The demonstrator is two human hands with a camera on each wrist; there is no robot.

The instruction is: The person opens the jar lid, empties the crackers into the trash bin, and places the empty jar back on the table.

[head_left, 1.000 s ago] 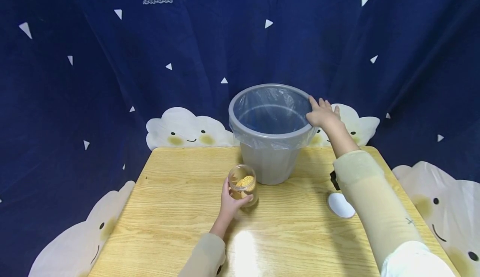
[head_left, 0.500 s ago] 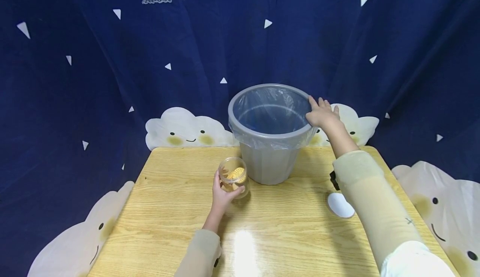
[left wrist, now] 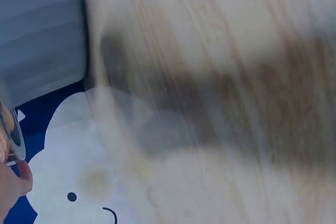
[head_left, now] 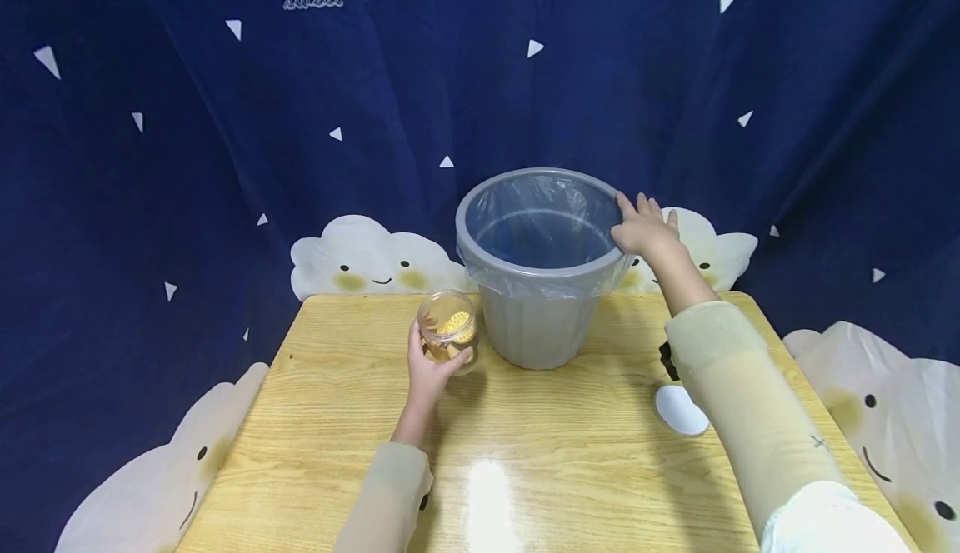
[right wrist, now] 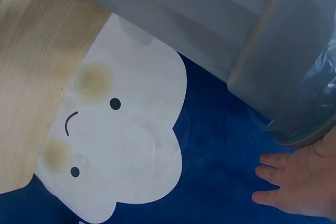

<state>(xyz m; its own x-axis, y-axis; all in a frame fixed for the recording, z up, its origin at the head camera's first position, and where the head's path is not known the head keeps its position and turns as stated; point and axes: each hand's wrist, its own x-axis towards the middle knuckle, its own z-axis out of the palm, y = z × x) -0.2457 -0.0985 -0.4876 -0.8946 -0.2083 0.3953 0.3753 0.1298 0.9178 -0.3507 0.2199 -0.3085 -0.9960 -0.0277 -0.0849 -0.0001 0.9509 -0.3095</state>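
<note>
Over the last second, the left hand (head_left: 431,372) and the clear jar (head_left: 437,306) have shifted leftward and farther from the person, from the front-left corner of the gray bin (head_left: 536,324) to just beside its left side; the right hand (head_left: 645,228) has stayed where it was.

Dark blue curtain (head_left: 390,78) with white triangles and smiling clouds (head_left: 378,257) hangs behind the bin. Beneath the bin lies a wooden table (head_left: 337,386), most of it spreading to the front of the bin. Upright near the table's far edge, the bin has a clear plastic liner (head_left: 581,205) folded over its rim.

Reaching up from the bin's front right, the right arm is nearly straight in a pale sleeve (head_left: 750,420). Its hand rests on the bin's right rim, fingers straight and fanned outward past the edge, a wide, loose hold; the right-wrist view shows three of them extended. Coming from the bin's front left, the left arm angles forward, its hand curled round the jar, thumb on the near side, a firm hold. Whether the jar's base touches the table is hard to tell.

Well to the front right of the bin, a white disc (head_left: 681,411) lies flat. Smallest are the textured yellow pieces (head_left: 455,326), inside the jar left of the bin.
</note>
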